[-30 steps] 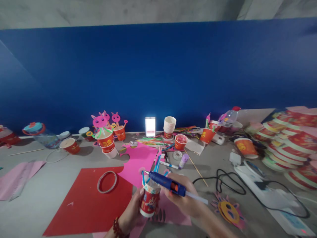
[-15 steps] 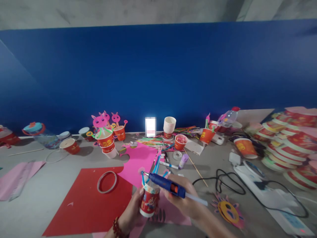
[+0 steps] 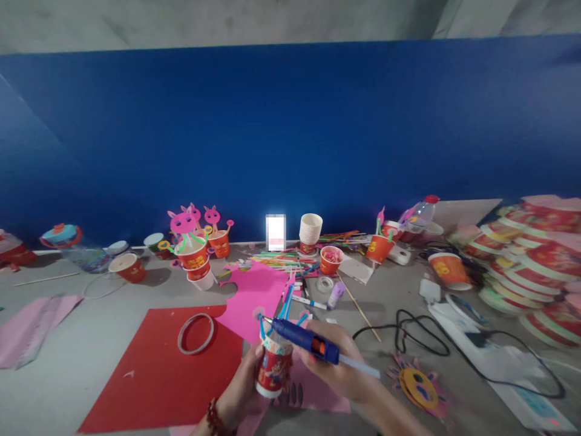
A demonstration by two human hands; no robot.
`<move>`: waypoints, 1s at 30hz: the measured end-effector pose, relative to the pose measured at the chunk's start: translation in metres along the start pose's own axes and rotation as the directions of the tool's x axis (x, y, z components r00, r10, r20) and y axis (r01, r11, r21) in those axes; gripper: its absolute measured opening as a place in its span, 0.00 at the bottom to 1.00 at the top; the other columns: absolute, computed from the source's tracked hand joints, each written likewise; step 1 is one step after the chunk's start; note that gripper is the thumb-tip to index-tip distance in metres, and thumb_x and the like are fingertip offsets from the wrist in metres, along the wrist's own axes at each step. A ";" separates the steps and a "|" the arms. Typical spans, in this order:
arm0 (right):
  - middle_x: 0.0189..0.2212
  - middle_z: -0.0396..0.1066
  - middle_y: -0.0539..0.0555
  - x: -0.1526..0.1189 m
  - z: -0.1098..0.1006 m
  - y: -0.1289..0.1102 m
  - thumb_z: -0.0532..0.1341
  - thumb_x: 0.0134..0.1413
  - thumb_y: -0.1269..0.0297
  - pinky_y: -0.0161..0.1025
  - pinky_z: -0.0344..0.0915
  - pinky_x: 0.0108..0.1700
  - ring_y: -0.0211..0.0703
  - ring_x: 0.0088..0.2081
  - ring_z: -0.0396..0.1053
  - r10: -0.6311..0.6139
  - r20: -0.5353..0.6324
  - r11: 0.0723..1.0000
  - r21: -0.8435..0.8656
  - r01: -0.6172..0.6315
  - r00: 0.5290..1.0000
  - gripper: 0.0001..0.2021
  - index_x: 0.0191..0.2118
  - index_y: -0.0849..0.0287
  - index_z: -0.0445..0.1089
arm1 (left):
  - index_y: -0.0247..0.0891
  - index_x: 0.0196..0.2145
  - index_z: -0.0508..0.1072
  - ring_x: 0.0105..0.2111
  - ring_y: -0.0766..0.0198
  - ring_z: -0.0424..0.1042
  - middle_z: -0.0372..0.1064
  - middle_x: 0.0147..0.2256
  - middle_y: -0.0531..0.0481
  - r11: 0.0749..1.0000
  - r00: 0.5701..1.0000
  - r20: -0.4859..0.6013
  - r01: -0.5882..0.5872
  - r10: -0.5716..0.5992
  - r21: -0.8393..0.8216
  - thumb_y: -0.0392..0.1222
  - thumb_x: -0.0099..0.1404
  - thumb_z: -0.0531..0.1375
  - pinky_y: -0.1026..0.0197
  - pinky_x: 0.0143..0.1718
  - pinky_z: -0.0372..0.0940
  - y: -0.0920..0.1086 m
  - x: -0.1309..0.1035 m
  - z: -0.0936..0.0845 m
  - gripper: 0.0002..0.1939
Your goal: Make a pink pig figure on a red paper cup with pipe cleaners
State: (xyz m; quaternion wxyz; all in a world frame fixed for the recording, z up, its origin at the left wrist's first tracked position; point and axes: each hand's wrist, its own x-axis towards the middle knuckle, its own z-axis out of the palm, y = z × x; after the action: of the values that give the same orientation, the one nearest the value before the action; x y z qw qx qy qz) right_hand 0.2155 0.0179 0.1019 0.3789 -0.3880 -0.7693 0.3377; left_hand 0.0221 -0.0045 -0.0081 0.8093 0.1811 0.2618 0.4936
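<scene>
My left hand is closed around a red decorated paper cup, held tilted above the paper. Blue stems rise out of the cup, and a pink paper disc sits at the tip of the left one. In my right hand is a dark blue glue gun, with a translucent glue stick jutting from its back. The gun's metal nozzle points left and is at the blue stem just below the pink disc; whether they touch I cannot tell.
Red paper with a tape ring lies at left, bright pink paper beyond the cup. Finished-looking cup figures stand at the back. A black cable, a power strip and stacked red bowls occupy the right.
</scene>
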 end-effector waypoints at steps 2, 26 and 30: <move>0.22 0.63 0.47 0.000 0.000 0.001 0.56 0.58 0.59 0.34 0.54 0.28 0.38 0.25 0.59 0.000 0.000 1.000 0.007 0.000 1.000 0.12 0.26 0.56 0.61 | 0.33 0.37 0.77 0.26 0.59 0.76 0.78 0.30 0.44 1.000 1.000 0.007 0.009 -0.009 -0.003 0.56 0.56 0.68 0.62 0.27 0.66 0.000 0.000 0.001 0.22; 0.21 0.62 0.47 -0.001 0.001 0.001 0.58 0.56 0.62 0.34 0.55 0.28 0.38 0.25 0.59 -0.008 0.042 1.000 0.000 0.008 0.999 0.10 0.25 0.57 0.60 | 0.33 0.35 0.77 0.25 0.59 0.76 0.78 0.28 0.45 1.000 0.999 -0.024 -0.023 0.024 0.015 0.55 0.57 0.68 0.61 0.27 0.68 -0.001 0.000 -0.003 0.20; 0.22 0.62 0.47 -0.002 0.001 0.000 0.57 0.57 0.60 0.33 0.55 0.28 0.37 0.25 0.59 -0.015 0.049 1.000 0.025 0.014 0.999 0.10 0.26 0.56 0.61 | 0.33 0.36 0.77 0.25 0.59 0.76 0.78 0.29 0.44 1.000 0.999 0.025 -0.021 0.021 -0.010 0.55 0.58 0.67 0.62 0.27 0.68 0.000 -0.001 -0.001 0.20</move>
State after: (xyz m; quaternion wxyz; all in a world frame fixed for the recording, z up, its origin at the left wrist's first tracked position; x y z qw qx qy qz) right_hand 0.2159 0.0160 0.1004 0.3671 -0.3691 -0.7770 0.3540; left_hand 0.0215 -0.0052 -0.0086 0.8083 0.1859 0.2472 0.5009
